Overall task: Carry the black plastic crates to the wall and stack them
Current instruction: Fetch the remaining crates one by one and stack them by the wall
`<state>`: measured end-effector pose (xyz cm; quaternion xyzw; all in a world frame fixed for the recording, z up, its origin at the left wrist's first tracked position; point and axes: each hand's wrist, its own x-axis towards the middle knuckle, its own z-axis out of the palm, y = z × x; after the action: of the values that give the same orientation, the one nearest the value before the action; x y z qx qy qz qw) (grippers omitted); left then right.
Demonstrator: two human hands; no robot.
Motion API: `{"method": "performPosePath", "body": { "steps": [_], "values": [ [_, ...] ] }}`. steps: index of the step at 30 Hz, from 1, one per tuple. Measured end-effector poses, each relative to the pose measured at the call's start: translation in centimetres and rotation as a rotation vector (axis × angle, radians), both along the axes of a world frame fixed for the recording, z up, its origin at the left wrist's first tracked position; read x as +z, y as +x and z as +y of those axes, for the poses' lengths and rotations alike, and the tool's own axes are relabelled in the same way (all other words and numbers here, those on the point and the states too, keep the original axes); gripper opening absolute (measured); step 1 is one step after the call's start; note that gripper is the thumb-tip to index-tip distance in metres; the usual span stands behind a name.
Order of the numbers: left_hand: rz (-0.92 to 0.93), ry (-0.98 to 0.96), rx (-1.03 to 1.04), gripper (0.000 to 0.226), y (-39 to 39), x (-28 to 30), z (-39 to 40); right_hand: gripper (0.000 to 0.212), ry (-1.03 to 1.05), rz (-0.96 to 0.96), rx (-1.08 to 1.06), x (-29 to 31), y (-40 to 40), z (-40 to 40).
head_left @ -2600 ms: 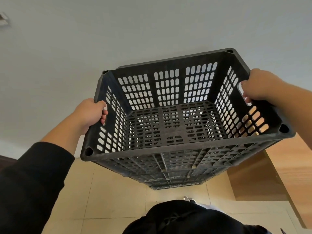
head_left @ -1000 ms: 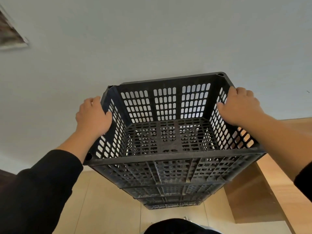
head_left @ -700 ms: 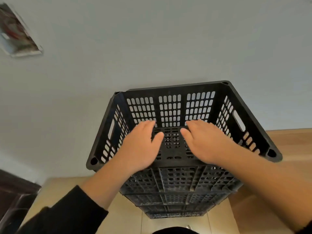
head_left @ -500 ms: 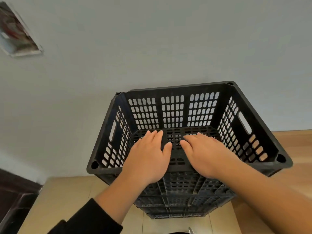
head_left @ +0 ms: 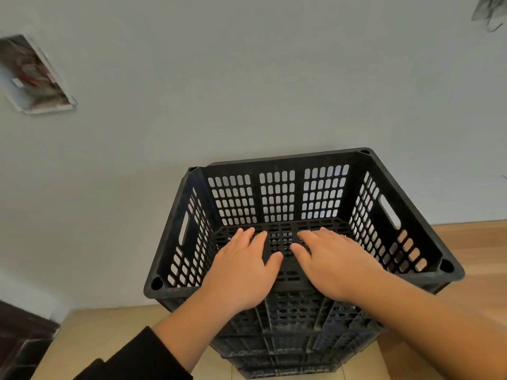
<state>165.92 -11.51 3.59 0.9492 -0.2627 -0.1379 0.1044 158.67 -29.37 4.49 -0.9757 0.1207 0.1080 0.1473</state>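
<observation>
A black slotted plastic crate [head_left: 277,196] sits on top of a stack of black crates [head_left: 290,349] against the pale wall [head_left: 247,78]. My left hand [head_left: 241,272] and my right hand [head_left: 334,261] reach over the near rim into the top crate, side by side. Both lie palm down with straight, spread fingers on its perforated floor. The oval handle holes in the crate's left and right walls are free. The lower crates show only as near walls under the top one.
A framed picture [head_left: 33,75] hangs on the wall at upper left. Beige floor tiles [head_left: 90,338] lie left of the stack, a wooden surface [head_left: 477,259] lies to its right, and dark wooden furniture [head_left: 19,341] stands at lower left.
Both hands let go of the crate's side handles and came to the middle, now lying flat on the crate's floor. The crate has settled onto the stack.
</observation>
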Motion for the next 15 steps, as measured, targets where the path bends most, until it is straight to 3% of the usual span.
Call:
{"method": "performPosePath", "body": {
  "steps": [2, 8, 15],
  "values": [
    [0.021, -0.034, -0.012, 0.072, 1.5, 0.9, 0.3, 0.064, -0.017, -0.020, 0.000, 1.1, 0.3, -0.6],
    [-0.221, -0.049, 0.045, 0.074, 10.5, 4.3, 3.9, 0.075, -0.198, -0.247, -0.097, 3.9, 4.3, -8.0],
    [-0.220, 0.004, 0.132, 0.082, 15.7, 2.9, 7.2, 0.087, -0.280, -0.114, -0.199, 2.0, 5.8, -16.6]
  ]
}}
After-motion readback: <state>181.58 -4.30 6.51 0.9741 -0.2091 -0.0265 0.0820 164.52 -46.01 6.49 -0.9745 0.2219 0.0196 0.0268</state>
